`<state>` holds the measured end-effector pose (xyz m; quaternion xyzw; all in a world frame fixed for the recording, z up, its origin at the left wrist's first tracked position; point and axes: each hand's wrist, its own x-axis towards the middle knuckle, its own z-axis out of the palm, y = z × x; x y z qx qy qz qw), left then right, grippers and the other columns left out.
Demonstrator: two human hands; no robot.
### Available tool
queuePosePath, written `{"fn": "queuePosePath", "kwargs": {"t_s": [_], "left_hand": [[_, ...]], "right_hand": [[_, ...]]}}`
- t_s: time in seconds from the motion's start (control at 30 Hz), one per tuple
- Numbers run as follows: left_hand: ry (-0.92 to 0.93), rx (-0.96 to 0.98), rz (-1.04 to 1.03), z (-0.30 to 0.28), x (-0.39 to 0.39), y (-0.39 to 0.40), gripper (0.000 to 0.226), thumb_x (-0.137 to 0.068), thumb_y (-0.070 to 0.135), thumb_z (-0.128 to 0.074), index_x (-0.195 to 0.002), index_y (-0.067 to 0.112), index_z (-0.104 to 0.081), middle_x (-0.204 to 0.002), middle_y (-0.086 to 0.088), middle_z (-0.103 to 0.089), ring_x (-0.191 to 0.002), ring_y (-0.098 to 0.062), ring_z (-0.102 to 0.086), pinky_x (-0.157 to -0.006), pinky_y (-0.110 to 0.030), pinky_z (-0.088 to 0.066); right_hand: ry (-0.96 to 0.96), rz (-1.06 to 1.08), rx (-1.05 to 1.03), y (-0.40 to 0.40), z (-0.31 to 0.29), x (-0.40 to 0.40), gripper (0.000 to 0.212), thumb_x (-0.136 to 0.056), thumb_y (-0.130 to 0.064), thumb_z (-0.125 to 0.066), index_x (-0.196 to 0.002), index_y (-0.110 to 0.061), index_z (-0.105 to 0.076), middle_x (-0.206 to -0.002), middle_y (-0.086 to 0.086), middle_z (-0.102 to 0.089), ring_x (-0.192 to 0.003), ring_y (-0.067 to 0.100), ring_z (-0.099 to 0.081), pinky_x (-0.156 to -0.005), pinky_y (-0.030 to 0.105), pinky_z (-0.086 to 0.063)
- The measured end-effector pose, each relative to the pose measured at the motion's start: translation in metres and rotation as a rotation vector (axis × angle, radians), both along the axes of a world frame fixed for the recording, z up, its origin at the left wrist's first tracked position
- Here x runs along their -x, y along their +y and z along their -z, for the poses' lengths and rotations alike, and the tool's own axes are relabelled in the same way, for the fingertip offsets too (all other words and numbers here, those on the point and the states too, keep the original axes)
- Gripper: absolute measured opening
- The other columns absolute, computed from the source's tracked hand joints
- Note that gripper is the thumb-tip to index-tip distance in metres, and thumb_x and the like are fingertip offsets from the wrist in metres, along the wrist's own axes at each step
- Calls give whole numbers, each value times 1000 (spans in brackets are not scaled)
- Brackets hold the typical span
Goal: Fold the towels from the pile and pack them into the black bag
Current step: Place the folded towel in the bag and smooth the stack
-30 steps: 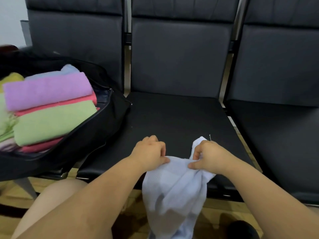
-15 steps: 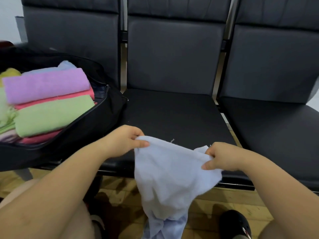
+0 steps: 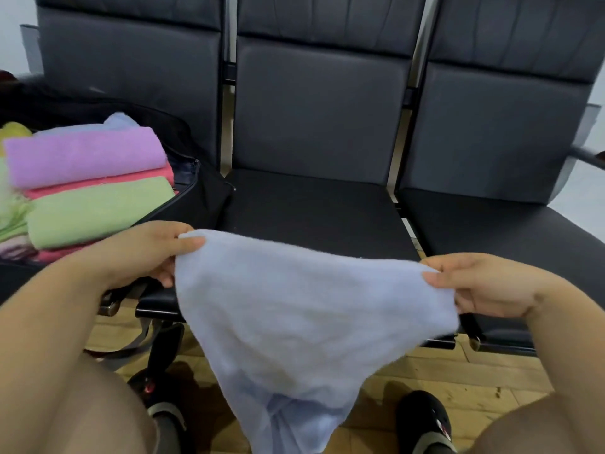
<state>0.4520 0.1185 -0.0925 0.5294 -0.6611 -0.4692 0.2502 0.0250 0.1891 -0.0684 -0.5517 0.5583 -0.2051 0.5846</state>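
Note:
A pale blue towel hangs stretched between my hands in front of the middle seat. My left hand pinches its upper left corner and my right hand pinches its upper right corner. The towel's lower part droops toward the floor between my knees. The open black bag sits on the left seat and holds folded towels: a purple one, a pink one and a green one stacked on top.
Three dark padded seats stand in a row; the middle seat and the right seat lie behind the towel. A wooden floor and my two dark shoes show below. A bag strap hangs off the seat edge.
My hands have moved apart and upward, spreading the pale blue towel from a bunched clump into a wide stretched sheet. The bag and its folded towels have not moved.

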Motion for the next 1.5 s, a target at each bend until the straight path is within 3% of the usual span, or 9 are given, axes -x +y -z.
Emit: {"fn": "queuePosePath", "kwargs": {"t_s": [0.1, 0.2, 0.27, 0.47, 0.7, 0.87, 0.97, 1.03, 1.5], "left_hand": [[271, -116, 47, -10, -13, 0, 74, -41, 63, -86, -94, 12, -74, -95, -23, -69, -78, -31, -63, -64, -32, -51], [108, 5, -124, -6, -7, -9, 69, -36, 69, -83, -73, 13, -70, -79, -19, -65, -73, -23, -55, -69, -32, -42], [-78, 110, -197, -5, 5, -14, 48, -55, 56, -82, -61, 13, -61, -63, -4, -56, -64, -15, -50, -62, -28, -37], [-386, 164, -232, -1, 35, -33, 43, -87, 30, -68, -49, 13, -56, -47, 1, -54, -49, -15, -48, -55, -28, -37], [148, 79, -475, 17, 78, -72, 17, -100, 20, -48, -99, 5, -56, -82, -6, -70, -71, -18, -68, -64, -31, -54], [-263, 248, -350, 52, 113, -88, 32, -95, 39, -49, -122, 22, -50, -121, -3, -61, -107, -24, -58, -88, -34, -45], [-670, 169, -90, 86, 135, -84, 83, -93, 59, -38, -153, 18, 4, -161, -7, -2, -148, -24, -7, -118, -35, -11], [-859, 219, -49, 98, 140, -89, 85, -92, 67, -23, -152, 19, 14, -159, -6, 18, -147, -23, 14, -119, -35, 7], [-885, 297, -55, 105, 152, -200, 80, -88, 73, -18, -153, 31, 5, -160, 1, 15, -147, -17, 14, -119, -33, 8]], "right_hand": [[-184, 76, 72, 1, -10, 6, 87, -50, -50, -90, -119, -4, -64, -117, 19, -66, -102, 32, -64, -76, 36, -56], [56, 290, 167, -10, -1, 13, 65, -60, -53, -83, -105, -8, -70, -105, 15, -71, -98, 28, -66, -85, 40, -54], [217, 378, 219, -16, 5, 12, 27, -91, -31, -61, -99, -6, -69, -101, 16, -70, -99, 29, -66, -94, 44, -51], [804, 477, 517, -33, 9, 7, 24, -97, -31, -52, -81, -15, -61, -71, 2, -58, -70, 18, -53, -63, 31, -39], [636, 806, 627, -60, 35, -5, 19, -99, -27, -43, -96, -15, -58, -88, 3, -66, -74, 14, -55, -58, 27, -36], [590, 512, 587, -83, 80, -36, 43, -90, -31, -59, -128, -26, -40, -118, -17, -43, -113, 19, -46, -81, 30, -38], [892, 317, 511, -96, 121, -45, 97, -84, -68, -41, -152, -18, 6, -159, -1, -7, -146, 24, -11, -117, 36, -17], [1006, 294, 479, -110, 129, -38, 92, -89, -70, -30, -148, -23, 23, -160, 4, 14, -148, 24, 3, -120, 37, -2], [1153, 238, 404, -227, 131, -12, 77, -90, -70, -17, -153, -30, 0, -161, 5, 7, -148, 25, 7, -119, 38, 2]]}}
